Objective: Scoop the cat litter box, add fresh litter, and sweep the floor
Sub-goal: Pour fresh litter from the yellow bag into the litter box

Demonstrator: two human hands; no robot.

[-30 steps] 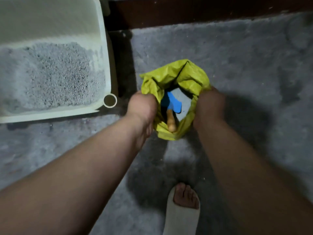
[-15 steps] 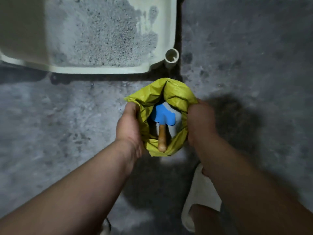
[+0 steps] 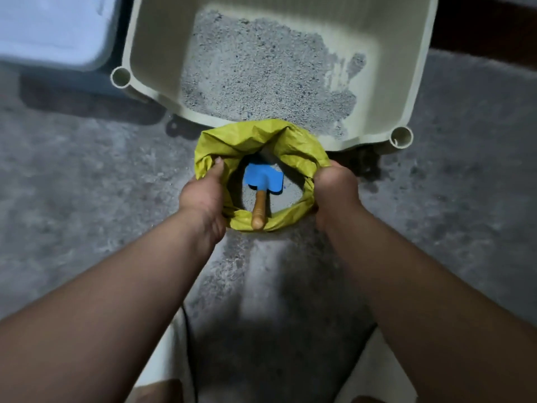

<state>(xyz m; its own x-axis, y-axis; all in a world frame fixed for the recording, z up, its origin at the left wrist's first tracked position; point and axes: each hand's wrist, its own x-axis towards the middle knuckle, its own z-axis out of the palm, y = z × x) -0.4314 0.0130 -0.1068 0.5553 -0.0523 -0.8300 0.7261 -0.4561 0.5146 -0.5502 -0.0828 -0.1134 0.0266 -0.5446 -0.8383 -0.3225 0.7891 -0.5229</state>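
A yellow litter bag [image 3: 293,141] with a rolled-down rim stands on the floor, its far side overlapping the near wall of the cream litter box [image 3: 151,53]. My left hand [image 3: 203,193] grips the bag's left rim, thumb inside. My right hand [image 3: 334,184] grips the right rim. Inside the bag, a small scoop with a blue blade [image 3: 263,178] and a wooden handle [image 3: 258,212] lies on grey litter, the handle leaning on the near rim. Grey litter [image 3: 261,71] covers most of the box floor, thin at the right.
A pale blue container [image 3: 55,30] sits left of the litter box. The floor is rough grey concrete [image 3: 87,184]. A dark baseboard [image 3: 488,24] runs at the far right. White slippers [image 3: 162,353] on my feet show at the bottom edge.
The bag, held in both hands, now stands right against the box's front wall, and the box fills the centre of view. My grip on both rims is unchanged.
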